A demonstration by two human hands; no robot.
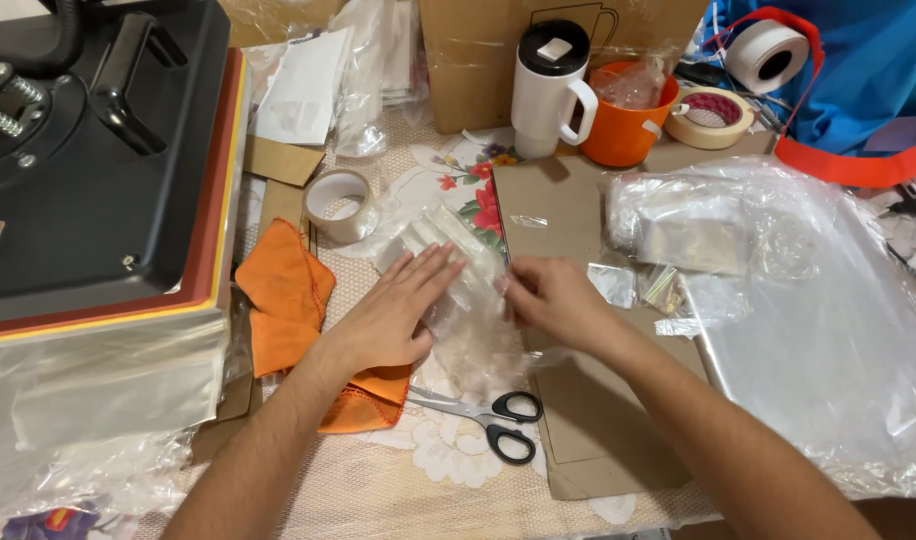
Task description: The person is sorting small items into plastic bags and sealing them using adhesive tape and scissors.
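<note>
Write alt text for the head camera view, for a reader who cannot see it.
Two bare hands press on a clear plastic bag on a cluttered table: the left hand lies flat, the right hand pinches its edge. Black-handled scissors and an orange cloth lie close by, and a black heat press stands at far left.
</note>
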